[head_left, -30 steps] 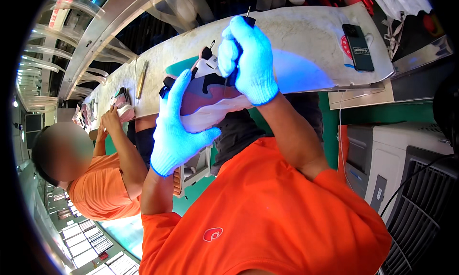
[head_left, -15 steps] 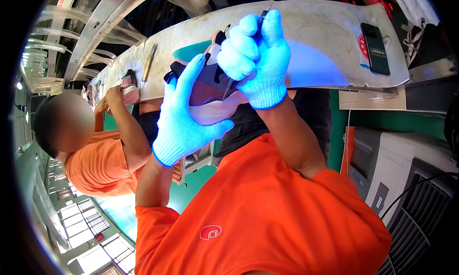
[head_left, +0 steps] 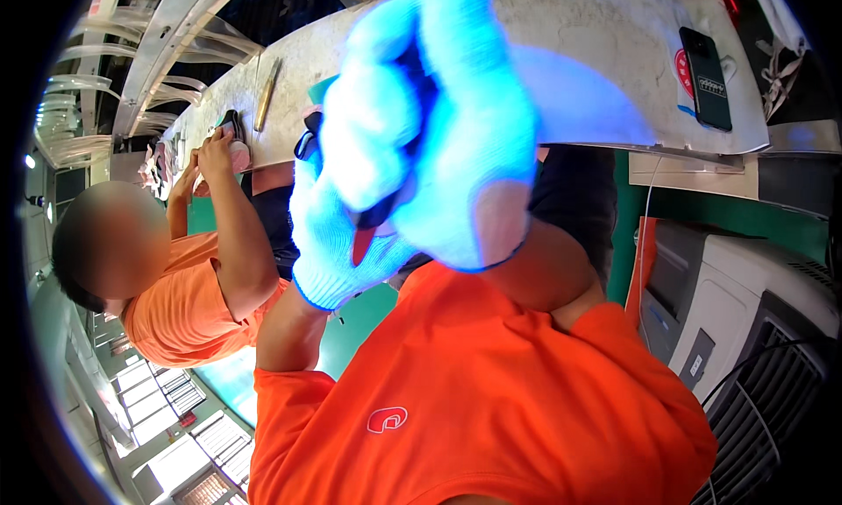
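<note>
My right hand (head_left: 469, 136), in a white knit glove lit blue, is raised close to the camera and looks large and blurred. Its fingers are wrapped round a slim dark tool (head_left: 375, 214), with a reddish pointed part below the fist; the tool's exact kind is unclear. Behind it, my gloved left hand (head_left: 329, 250) holds a shoe at the bench's near edge. Most of that shoe is hidden by the right hand, as are the left fingers; only a black and pink bit of the shoe (head_left: 312, 121) shows.
A pale, worn bench (head_left: 579, 22) runs across the top. On it lie a black phone (head_left: 707, 84), a slim brass-coloured tool (head_left: 267, 97) and a teal piece (head_left: 322, 90). At left, a co-worker (head_left: 189, 286) handles a pink shoe (head_left: 239, 157). A grey-white machine (head_left: 728, 286) stands right.
My right hand, with the tool, has come up toward the camera, off the shoe, and now covers most of it. The left hand stays almost in place.
</note>
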### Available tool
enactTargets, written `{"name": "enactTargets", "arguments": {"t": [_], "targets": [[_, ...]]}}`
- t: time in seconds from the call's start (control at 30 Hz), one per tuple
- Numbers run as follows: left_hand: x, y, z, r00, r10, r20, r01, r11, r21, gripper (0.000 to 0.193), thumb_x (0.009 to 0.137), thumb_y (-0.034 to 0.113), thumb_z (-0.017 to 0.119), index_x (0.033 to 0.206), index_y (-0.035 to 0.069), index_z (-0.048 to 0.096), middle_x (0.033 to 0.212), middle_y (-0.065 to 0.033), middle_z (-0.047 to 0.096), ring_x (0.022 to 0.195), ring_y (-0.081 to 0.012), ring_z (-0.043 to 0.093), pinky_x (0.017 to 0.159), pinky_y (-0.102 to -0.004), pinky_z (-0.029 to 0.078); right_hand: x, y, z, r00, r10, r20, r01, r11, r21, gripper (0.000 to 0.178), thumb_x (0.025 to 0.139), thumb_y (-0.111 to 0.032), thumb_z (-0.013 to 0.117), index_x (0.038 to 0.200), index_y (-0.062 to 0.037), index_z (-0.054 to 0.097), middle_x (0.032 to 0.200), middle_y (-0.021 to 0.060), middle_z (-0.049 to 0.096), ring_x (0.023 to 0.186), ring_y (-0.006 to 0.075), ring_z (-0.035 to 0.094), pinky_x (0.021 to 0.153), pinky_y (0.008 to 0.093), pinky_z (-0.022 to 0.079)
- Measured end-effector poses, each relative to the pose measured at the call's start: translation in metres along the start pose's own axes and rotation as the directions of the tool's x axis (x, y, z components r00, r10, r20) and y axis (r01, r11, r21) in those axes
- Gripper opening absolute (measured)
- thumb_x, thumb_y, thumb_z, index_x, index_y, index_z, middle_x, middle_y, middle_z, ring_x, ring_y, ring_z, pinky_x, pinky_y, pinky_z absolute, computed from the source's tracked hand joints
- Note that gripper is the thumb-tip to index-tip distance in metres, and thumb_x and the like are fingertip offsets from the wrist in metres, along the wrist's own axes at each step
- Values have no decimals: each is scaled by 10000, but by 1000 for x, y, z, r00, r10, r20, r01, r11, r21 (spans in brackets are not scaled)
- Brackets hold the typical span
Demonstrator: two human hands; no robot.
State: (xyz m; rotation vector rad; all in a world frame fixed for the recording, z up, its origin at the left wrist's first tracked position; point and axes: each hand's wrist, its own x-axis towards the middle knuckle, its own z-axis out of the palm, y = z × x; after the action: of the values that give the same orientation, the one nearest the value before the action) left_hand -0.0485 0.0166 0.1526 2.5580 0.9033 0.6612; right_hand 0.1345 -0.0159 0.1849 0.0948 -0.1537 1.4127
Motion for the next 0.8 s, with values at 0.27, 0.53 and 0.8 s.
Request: {"name": "enactTargets", "arguments": {"t": [0.27,0.53,0.8], "targets": [[4,2,-7,996,-23,-85,16,996,-87,1036,592,219,1012,1551,76,645,1379,-243,682,1193,-396,730,1045,-482,596,18,-23,-38,993,-5,-121,-12,991,-136,430,1165,-483,565,1012,-94,663,691,42,532,593,212,537,552,366,448],[2,-5,-20,964,-259,64,261,965,-20,1134,671,253,1000,1678,69,513,1436,-194,670,1312,-319,673,1129,-438,542,56,-34,-93,940,-235,-248,114,901,-419,510,1133,-602,605,975,-119,650,635,-26,449,515,140,406,490,340,331],[4,-7,-10,961,-277,5,277,960,-43,1146,660,217,983,1688,74,497,1384,-188,652,1231,-324,715,1074,-444,585,48,-13,-93,927,-335,-167,218,846,-486,605,1152,-661,500,990,-99,657,605,38,525,463,198,528,440,364,453]]}}
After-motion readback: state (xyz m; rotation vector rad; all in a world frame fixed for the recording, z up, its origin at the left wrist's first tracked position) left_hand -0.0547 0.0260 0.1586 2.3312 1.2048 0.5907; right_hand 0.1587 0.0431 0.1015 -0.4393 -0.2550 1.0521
